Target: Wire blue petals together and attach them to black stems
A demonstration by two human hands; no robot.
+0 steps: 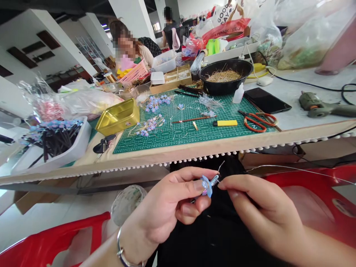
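Over my lap, my left hand [180,194] pinches a small blue flower [207,186] with a pink cluster at its middle, between thumb and fingers. A short thin stem end [221,165] sticks up past the fingertips. Right beside the flower, the thumb and forefinger of my right hand [258,207] are pressed together on a fine thread, which is mostly hidden by the fingers. A pale thread [289,167] trails from behind that hand to the right edge. Both hands are below the front edge of the table.
On the green cutting mat [167,142] lie blue flower sprigs [157,103], a yellow lighter [226,123], orange-handled scissors [256,128] and a small white bottle [238,93]. Around it stand a gold tin [118,124], a black bowl [211,87] and a glue gun [319,105]. A person sits across.
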